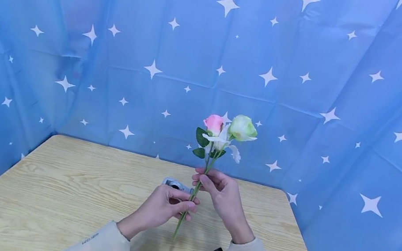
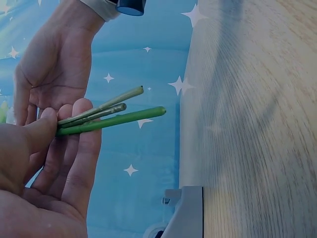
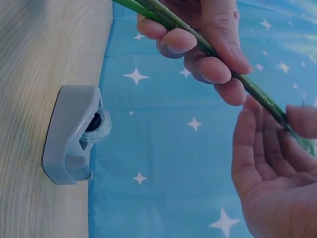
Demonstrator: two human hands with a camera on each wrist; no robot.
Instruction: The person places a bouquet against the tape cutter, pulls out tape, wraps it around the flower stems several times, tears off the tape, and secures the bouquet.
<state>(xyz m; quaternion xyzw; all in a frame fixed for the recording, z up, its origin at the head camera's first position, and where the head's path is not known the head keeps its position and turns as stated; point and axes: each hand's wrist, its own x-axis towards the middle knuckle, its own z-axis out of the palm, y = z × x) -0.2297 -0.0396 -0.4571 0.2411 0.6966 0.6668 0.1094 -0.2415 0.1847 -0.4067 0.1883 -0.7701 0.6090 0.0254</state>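
Observation:
A small bunch of artificial flowers stands tilted over the table: a pink rose (image 1: pixel 213 124), a white lily-like bloom (image 1: pixel 221 137) and a pale green-white flower (image 1: pixel 243 128). My left hand (image 1: pixel 164 205) pinches the lower stems between thumb and fingers. Higher up, just below the leaves (image 1: pixel 202 138), my right hand (image 1: pixel 227 199) holds the same stems with thumb and fingertips. Three stem ends (image 2: pixel 130 117) poke out past the left fingers in the left wrist view, spread slightly apart. The blooms lie outside the right wrist view.
Behind the hands, a grey tape dispenser (image 3: pixel 69 131) with a tape roll (image 3: pixel 99 126) sits on the wood-grain table (image 1: pixel 73 184). A blue curtain (image 1: pixel 199 44) with white stars encloses the table's back and sides.

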